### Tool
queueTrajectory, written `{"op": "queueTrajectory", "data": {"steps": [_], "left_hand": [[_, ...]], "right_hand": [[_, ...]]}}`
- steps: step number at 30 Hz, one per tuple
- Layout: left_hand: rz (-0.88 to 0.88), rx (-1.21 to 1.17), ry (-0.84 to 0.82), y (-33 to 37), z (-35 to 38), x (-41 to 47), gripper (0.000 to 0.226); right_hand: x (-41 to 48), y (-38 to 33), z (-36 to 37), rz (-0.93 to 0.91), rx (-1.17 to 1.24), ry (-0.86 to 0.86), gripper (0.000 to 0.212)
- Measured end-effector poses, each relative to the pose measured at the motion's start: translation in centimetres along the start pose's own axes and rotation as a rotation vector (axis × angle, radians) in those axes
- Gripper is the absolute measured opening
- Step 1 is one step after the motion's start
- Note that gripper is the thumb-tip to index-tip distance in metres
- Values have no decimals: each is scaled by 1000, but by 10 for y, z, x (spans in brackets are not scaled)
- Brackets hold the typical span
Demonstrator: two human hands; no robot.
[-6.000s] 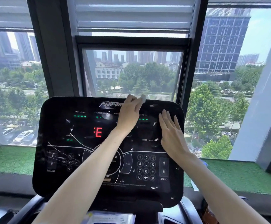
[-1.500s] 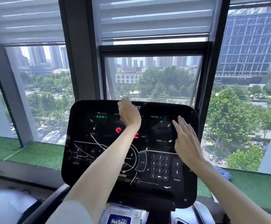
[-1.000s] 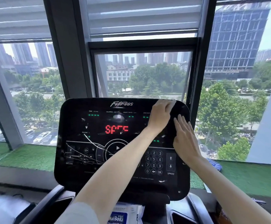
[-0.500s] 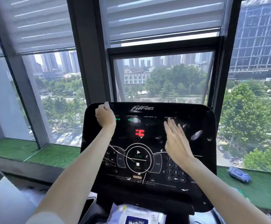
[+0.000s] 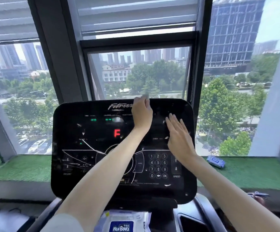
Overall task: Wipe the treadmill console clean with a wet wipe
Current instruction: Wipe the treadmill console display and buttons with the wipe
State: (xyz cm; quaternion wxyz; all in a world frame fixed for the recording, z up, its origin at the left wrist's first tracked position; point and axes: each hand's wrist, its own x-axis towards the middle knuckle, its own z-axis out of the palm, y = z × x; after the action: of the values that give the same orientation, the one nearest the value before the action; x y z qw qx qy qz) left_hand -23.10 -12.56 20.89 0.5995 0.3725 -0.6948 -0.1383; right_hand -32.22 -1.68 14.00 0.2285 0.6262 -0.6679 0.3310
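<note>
The black treadmill console point(image 5: 72, 148) fills the middle of the view, with a red lit display, green lights and a number keypad. My left hand point(image 5: 141, 113) is at the console's top edge, right of the logo, and grips a small wet wipe point(image 5: 146, 96) whose corner sticks up above the fingers. My right hand point(image 5: 179, 138) lies flat with straight fingers on the console's right side, above the keypad. White smears and streaks show on the lower left of the panel.
A pack of wet wipes point(image 5: 124, 221) sits in the tray below the console. Another blue wipe pack point(image 5: 215, 161) lies on the green turf sill point(image 5: 19, 168) at the right. Large windows and dark frames stand right behind the console.
My left hand with the wipe has swept from the console's top left corner to the top edge right of centre. My right hand has shifted right, still flat on the panel.
</note>
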Motion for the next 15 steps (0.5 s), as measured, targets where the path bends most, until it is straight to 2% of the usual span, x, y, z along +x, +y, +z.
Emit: {"op": "queueTrajectory", "data": {"steps": [6,10,12,14,15], "left_hand": [[205,-5,-232,48,54,-26,27],[537,107,-591,54,68,-45,29],[522,123,-583,54,63,-28,29],[416,96,-427,52,57,-12,29],[411,101,-414,51,55,-10,29]], "right_hand": [[-17,34,-18,73,-25,34,72],[-32,48,-22,91,-13,30,74],[-37,54,-23,67,-27,-2,74],[-39,58,-24,50,-12,-26,75],[-39,60,-25,42,-5,-35,76]]}}
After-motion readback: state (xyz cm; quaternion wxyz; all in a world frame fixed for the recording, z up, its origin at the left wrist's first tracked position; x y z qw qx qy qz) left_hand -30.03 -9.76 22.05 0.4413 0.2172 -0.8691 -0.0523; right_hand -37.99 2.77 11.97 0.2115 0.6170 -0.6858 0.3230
